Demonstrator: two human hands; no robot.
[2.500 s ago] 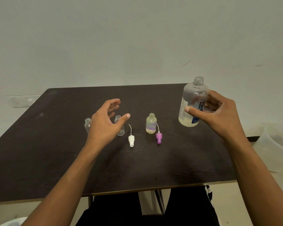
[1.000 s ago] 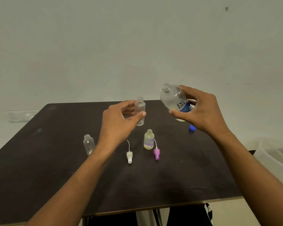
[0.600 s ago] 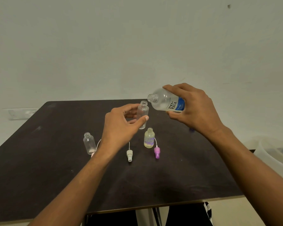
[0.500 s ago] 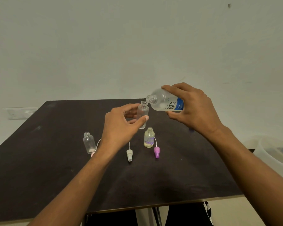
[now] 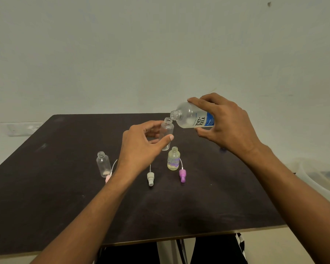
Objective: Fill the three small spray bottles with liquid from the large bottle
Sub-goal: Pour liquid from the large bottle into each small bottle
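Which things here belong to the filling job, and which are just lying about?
Job: large bottle, held bottle, left bottle, filled bottle, pink head, white head, purple head.
Lying about: tub, wall socket.

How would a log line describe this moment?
phase: pour | right hand: grips tilted large bottle | left hand: holds clear small bottle at its mouth | table: yellowish-filled bottle, unfilled bottle

A dark tabletop (image 5: 46,197) is set against a plain pale wall (image 5: 160,44); a translucent tub (image 5: 316,180) is seen beyond its right edge.
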